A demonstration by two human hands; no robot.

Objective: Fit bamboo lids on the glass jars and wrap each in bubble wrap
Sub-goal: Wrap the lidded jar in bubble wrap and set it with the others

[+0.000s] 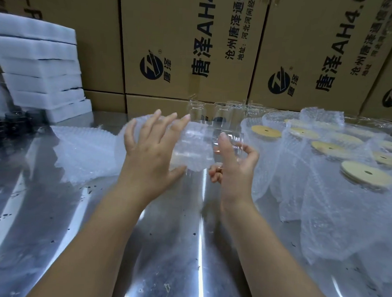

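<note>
Sideways, a glass jar [227,139] is held above the table [174,249], half covered in bubble wrap [191,149].
At the centre of the frame the left grip [154,151] is laid over the wrapped part, with its fingers spread and straight and the thumb set under the wrap. The right grip [235,165] is curled round the bare glass end, with the thumb raised and the other fingers bent. A loose sheet [81,152] of the same wrap is seen flat on the table, left of the centre. On the right side, wrapped jars [324,200] are stood close together, each closed by a round bamboo lid [368,173] with a small hole. Bare jars [196,109] are lined at the back, in front of printed cardboard boxes [186,45]. White foam trays [36,60] are stacked in the upper left.
</note>
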